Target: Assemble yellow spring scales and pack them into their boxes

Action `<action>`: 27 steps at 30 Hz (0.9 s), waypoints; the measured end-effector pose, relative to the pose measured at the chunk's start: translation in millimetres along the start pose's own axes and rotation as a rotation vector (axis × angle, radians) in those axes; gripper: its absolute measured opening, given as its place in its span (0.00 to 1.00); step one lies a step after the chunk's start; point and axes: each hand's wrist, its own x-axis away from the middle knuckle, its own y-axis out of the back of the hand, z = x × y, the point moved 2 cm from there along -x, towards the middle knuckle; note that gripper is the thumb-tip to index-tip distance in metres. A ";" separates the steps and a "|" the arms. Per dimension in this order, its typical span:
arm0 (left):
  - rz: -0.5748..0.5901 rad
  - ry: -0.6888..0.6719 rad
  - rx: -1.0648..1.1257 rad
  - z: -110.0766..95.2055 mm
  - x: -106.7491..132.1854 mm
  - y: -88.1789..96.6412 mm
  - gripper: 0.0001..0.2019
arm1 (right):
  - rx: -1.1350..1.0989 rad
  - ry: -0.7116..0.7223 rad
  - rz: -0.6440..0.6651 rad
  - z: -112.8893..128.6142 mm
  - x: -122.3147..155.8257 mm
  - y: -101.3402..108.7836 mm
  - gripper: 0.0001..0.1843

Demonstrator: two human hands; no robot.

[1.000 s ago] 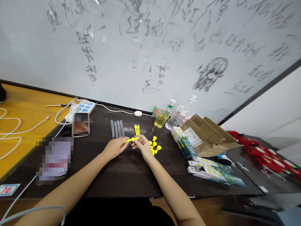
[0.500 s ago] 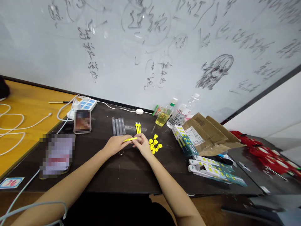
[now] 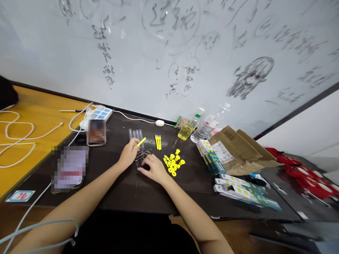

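My left hand is closed around the lower end of a slim yellow stick, which points up and to the right. To its right, my right hand reaches down with thumb and fingers apart at a small heap of bent metal wire hooks. Behind my left hand lie several clear plastic tubes side by side. Some yellow sticks with silvery tips form a row on the dark table. Small yellow plastic caps are piled just right of my right hand.
Farther right stand two bottles, an opened cardboard package and several printed boxes. On the left are a power strip, two blurred phone-like things and white cables. A whiteboard rises behind the table.
My hands have moved apart. The left keeps the yellow stick and has shifted up and left of the right hand, which let go of it and dropped to the wire hooks, now uncovered.
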 end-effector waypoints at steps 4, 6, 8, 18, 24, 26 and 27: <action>0.022 0.030 0.057 -0.1 0.6 -3.5 0.11 | 0.157 -0.025 0.065 12.3 -2.7 -8.7 0.07; 0.007 0.021 0.026 -1.1 0.4 -3.4 0.08 | 0.195 -0.055 0.097 13.1 -3.2 -8.2 0.02; 0.003 0.020 -0.040 -1.3 -0.1 -3.5 0.10 | 0.207 -0.098 0.139 10.9 -2.8 -3.9 0.02; 0.288 -0.115 -0.310 -5.1 6.0 -10.9 0.14 | 0.093 -0.284 0.361 -3.9 6.7 23.5 0.05; 0.410 -0.220 -0.524 -10.2 6.7 -7.9 0.15 | 0.121 -0.320 0.263 -8.8 7.3 24.0 0.06; 0.384 -0.204 -0.538 -10.7 6.2 -7.4 0.15 | 0.140 -0.367 0.196 -8.8 5.5 20.9 0.11; 0.361 -0.191 -0.541 -11.0 6.0 -7.2 0.15 | 0.139 -0.377 0.168 -8.4 4.3 18.9 0.12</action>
